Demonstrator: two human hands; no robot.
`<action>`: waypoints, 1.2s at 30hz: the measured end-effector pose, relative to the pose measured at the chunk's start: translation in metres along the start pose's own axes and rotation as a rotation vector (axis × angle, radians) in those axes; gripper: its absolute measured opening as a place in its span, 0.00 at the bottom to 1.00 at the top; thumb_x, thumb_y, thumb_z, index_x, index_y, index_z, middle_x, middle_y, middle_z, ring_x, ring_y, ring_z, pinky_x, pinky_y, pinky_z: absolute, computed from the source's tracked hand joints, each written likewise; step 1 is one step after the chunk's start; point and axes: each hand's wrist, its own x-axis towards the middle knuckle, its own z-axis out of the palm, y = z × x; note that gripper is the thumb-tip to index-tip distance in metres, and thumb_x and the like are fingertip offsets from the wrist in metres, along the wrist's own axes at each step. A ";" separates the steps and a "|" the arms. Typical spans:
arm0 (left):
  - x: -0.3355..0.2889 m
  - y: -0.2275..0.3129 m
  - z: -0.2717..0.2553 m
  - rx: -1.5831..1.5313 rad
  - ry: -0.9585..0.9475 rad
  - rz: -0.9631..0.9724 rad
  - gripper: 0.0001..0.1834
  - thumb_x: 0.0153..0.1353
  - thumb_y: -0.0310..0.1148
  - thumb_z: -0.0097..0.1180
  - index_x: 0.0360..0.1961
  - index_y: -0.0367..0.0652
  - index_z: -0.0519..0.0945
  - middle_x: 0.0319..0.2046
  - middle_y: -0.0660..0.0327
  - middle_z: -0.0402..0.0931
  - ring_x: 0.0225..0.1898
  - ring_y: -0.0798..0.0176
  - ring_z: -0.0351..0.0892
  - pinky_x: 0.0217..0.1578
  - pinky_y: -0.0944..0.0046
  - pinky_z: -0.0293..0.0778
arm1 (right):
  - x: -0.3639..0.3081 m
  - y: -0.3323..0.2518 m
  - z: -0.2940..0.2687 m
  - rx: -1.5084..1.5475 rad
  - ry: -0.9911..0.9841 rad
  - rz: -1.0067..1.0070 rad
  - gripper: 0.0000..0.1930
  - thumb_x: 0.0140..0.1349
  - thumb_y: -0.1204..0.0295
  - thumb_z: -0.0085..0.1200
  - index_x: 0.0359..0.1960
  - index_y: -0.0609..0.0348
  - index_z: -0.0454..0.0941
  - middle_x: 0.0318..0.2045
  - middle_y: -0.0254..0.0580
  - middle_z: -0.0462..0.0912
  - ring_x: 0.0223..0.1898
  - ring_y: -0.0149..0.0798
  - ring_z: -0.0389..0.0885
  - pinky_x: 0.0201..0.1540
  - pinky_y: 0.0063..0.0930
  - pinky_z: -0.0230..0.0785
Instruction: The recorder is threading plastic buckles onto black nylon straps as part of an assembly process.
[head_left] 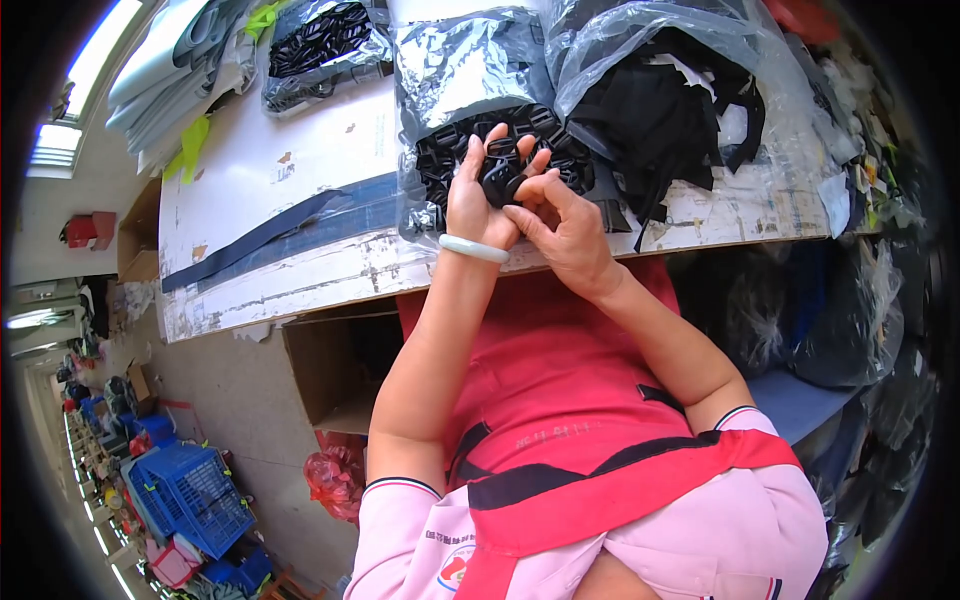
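My left hand (470,200) lies palm up with its fingers curled around a few black plastic buckles (503,170). A pale bangle (474,248) circles that wrist. From the right, my right hand (572,232) meets it, thumb and forefinger bent in a pinch at the edge of those buckles; what sits between the fingertips is hidden. Both hands are over an opened clear plastic bag (470,75), out of which a heap of similar black buckles (437,165) spreads on the table.
On the worn white tabletop (350,140) lies a dark strap (250,240). Another bag of black pieces (320,45) and stacked grey sheets (170,80) are at the far left. Black fabric strips (650,120) spill from a bag at right. Blue crates (190,495) stand on the floor.
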 end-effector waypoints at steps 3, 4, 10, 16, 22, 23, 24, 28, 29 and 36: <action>-0.001 0.003 -0.007 -0.027 0.026 -0.001 0.18 0.72 0.46 0.45 0.52 0.44 0.72 0.39 0.54 0.76 0.39 0.51 0.79 0.42 0.48 0.80 | -0.003 -0.001 0.002 -0.188 0.018 -0.193 0.08 0.60 0.81 0.59 0.41 0.62 0.77 0.32 0.40 0.79 0.30 0.33 0.79 0.34 0.23 0.71; -0.001 0.004 -0.012 -0.051 0.022 -0.008 0.17 0.71 0.45 0.45 0.50 0.44 0.73 0.37 0.55 0.76 0.37 0.53 0.79 0.41 0.49 0.80 | -0.005 -0.004 0.003 -0.186 0.013 -0.194 0.08 0.60 0.81 0.59 0.41 0.62 0.77 0.32 0.40 0.79 0.30 0.33 0.79 0.34 0.23 0.71; -0.036 0.015 -0.006 -0.051 -0.077 -0.055 0.13 0.72 0.42 0.46 0.45 0.42 0.73 0.35 0.59 0.73 0.24 0.67 0.71 0.12 0.76 0.60 | -0.032 -0.033 -0.015 -0.028 -0.076 -0.117 0.07 0.64 0.77 0.55 0.44 0.60 0.78 0.34 0.41 0.80 0.30 0.34 0.80 0.31 0.22 0.71; -0.101 -0.024 -0.002 0.457 0.095 0.104 0.17 0.72 0.41 0.48 0.48 0.38 0.78 0.27 0.63 0.75 0.19 0.73 0.71 0.14 0.76 0.59 | -0.039 -0.027 -0.025 0.325 -0.159 0.284 0.08 0.66 0.74 0.56 0.43 0.65 0.78 0.27 0.32 0.81 0.27 0.20 0.75 0.29 0.16 0.69; -0.119 -0.029 -0.033 0.437 0.105 -0.035 0.20 0.72 0.43 0.47 0.54 0.39 0.77 0.22 0.61 0.74 0.17 0.74 0.67 0.14 0.76 0.56 | -0.057 -0.011 -0.033 0.307 -0.206 0.553 0.06 0.65 0.72 0.57 0.37 0.62 0.78 0.24 0.29 0.78 0.23 0.20 0.75 0.24 0.15 0.67; -0.118 -0.028 -0.038 0.511 0.115 -0.040 0.20 0.72 0.43 0.47 0.53 0.38 0.77 0.23 0.61 0.75 0.18 0.73 0.68 0.15 0.75 0.58 | -0.057 -0.011 -0.037 0.303 -0.202 0.555 0.06 0.65 0.72 0.57 0.37 0.62 0.78 0.24 0.29 0.78 0.23 0.20 0.75 0.24 0.15 0.67; -0.117 -0.030 -0.042 0.585 0.123 -0.046 0.20 0.72 0.42 0.47 0.52 0.38 0.78 0.23 0.60 0.76 0.18 0.73 0.69 0.16 0.75 0.59 | -0.057 -0.011 -0.042 0.328 -0.244 0.586 0.06 0.65 0.71 0.57 0.36 0.62 0.78 0.23 0.29 0.77 0.22 0.20 0.74 0.23 0.16 0.66; -0.132 -0.039 -0.059 1.289 -0.089 0.273 0.10 0.63 0.31 0.61 0.40 0.35 0.84 0.27 0.67 0.77 0.23 0.75 0.71 0.24 0.74 0.66 | -0.069 -0.001 -0.053 0.285 -0.458 0.675 0.07 0.65 0.70 0.58 0.37 0.60 0.77 0.25 0.29 0.77 0.22 0.21 0.74 0.23 0.15 0.66; -0.132 -0.044 -0.061 1.282 -0.095 0.315 0.09 0.63 0.31 0.61 0.37 0.35 0.84 0.25 0.66 0.77 0.21 0.75 0.69 0.24 0.74 0.65 | -0.073 -0.003 -0.053 0.283 -0.463 0.688 0.07 0.65 0.69 0.58 0.37 0.60 0.77 0.24 0.29 0.77 0.22 0.21 0.74 0.24 0.15 0.66; -0.133 -0.034 -0.088 0.104 0.035 -0.431 0.12 0.70 0.38 0.51 0.44 0.40 0.74 0.31 0.61 0.74 0.25 0.67 0.74 0.19 0.72 0.67 | -0.075 -0.001 -0.109 -0.520 -0.043 -0.103 0.09 0.58 0.80 0.56 0.39 0.55 0.82 0.33 0.42 0.80 0.33 0.46 0.80 0.36 0.32 0.74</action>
